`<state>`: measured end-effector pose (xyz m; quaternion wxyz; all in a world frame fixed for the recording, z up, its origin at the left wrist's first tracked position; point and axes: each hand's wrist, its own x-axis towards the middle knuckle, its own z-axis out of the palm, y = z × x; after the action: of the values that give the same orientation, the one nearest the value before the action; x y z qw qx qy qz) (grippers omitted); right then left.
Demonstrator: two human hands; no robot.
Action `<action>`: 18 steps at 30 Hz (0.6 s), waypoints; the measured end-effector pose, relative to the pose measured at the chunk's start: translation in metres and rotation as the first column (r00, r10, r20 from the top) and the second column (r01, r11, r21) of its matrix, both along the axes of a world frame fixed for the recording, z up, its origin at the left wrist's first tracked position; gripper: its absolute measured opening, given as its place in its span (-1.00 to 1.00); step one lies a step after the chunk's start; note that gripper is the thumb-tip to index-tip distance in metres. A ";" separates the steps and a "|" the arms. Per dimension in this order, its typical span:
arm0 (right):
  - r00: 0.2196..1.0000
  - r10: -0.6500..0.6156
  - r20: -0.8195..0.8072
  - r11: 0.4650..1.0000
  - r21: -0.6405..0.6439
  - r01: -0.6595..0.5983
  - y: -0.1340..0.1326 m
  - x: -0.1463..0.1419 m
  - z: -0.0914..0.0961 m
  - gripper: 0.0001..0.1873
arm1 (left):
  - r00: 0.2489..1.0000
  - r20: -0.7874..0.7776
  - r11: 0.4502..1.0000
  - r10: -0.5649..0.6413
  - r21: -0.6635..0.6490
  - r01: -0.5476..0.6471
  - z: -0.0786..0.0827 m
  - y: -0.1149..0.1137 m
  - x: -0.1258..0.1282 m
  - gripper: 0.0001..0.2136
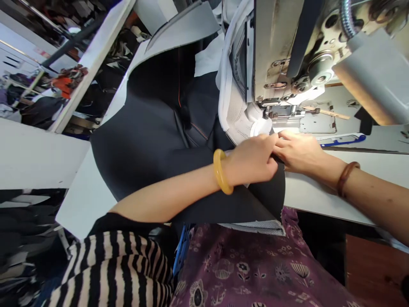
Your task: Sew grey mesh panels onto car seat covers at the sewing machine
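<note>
Two hands, left (254, 160) and right (298, 151), grip black material (137, 136) beside a sewing machine (271, 51), right of centre.
Both grips look closed on the material's edge, though the exact pinch is hidden. The sheet spreads from the frame's centre leftward over the white bench (319, 187). Good handling probably means matching the edges, keeping the broad part slack, and holding fingers clear of the stitching point.

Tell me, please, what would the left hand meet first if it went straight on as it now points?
Most likely the right hand: the left hand points toward it. They look touching or nearly so; this single view leaves the depth unclear.
</note>
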<state>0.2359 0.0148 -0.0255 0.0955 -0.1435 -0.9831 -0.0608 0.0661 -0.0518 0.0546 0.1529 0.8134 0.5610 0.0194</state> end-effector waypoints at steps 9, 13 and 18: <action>0.999 -0.036 0.009 0.999 -0.007 0.037 -0.005 0.000 0.002 -0.42 | 0.959 -0.252 0.990 0.129 0.080 -0.112 -0.019 -0.024 0.002 -0.61; 0.998 -0.055 0.040 0.998 -0.010 0.056 -0.008 -0.002 0.005 -0.35 | 0.935 -0.271 0.973 0.227 0.100 -0.207 -0.022 -0.014 -0.003 -0.68; 0.989 -0.079 0.123 0.997 0.008 0.078 -0.010 -0.006 0.006 -0.44 | 0.931 -0.213 0.944 0.298 0.208 -0.255 -0.028 0.023 -0.026 -0.67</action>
<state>0.2299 0.0044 -0.0191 0.0324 -0.1780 -0.9807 -0.0746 0.0405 -0.0290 0.0271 0.0065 0.7326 0.6806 -0.0087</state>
